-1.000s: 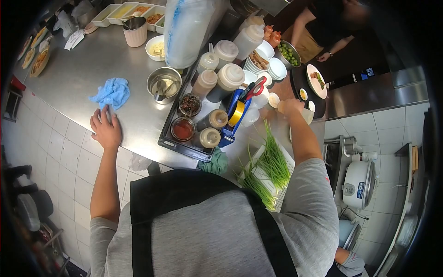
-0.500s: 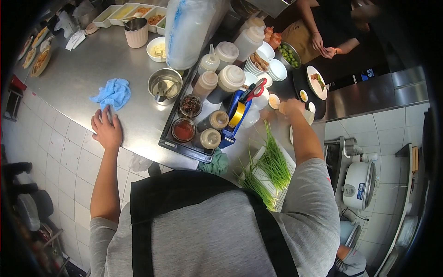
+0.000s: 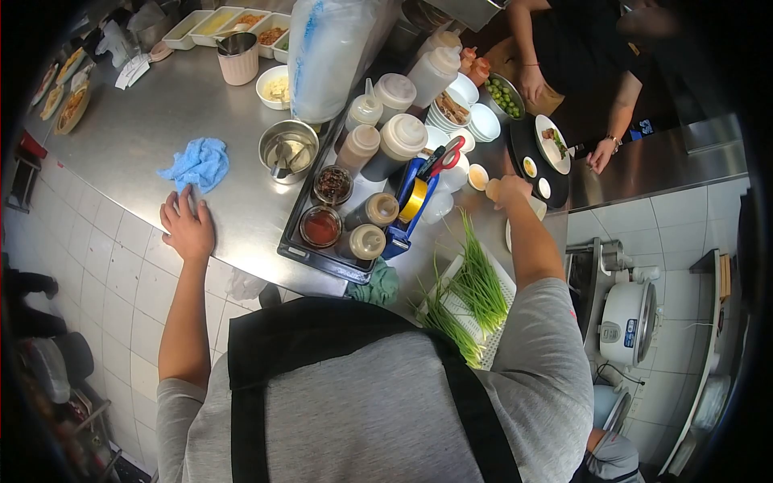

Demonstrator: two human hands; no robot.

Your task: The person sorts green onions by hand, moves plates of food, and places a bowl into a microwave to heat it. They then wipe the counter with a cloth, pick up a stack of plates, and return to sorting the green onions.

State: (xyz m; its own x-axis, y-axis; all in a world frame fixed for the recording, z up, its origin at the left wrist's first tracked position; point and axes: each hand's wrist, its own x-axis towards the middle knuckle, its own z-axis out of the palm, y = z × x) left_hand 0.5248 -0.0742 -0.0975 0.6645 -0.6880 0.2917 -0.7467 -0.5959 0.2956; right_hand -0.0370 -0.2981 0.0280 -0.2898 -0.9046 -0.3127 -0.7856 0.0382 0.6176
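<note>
My left hand (image 3: 189,224) rests flat on the steel counter's front edge, fingers spread. Just beyond its fingertips lies a crumpled blue cloth (image 3: 196,164). My right hand (image 3: 510,191) is reached out at the right side of the counter with its fingers curled; whatever they hold, if anything, is hidden. Close by it stand a small bowl with orange-yellow contents (image 3: 478,176) and a black tray (image 3: 527,133) bearing a white oval plate of food (image 3: 552,143) and small sauce dishes. Below my right forearm, green onions (image 3: 475,282) lie on a white perforated tray (image 3: 505,283).
A black tray (image 3: 283,244) of squeeze bottles and jars stands in the middle, a blue tape dispenser (image 3: 400,241) beside it. A steel pot (image 3: 288,150) sits left of that. Across the counter, a co-worker's hands (image 3: 602,154) show. A rice cooker (image 3: 624,322) stands at right.
The co-worker's hands, together before, are now apart, one lower by the counter edge near the plate. My own hands have hardly moved.
</note>
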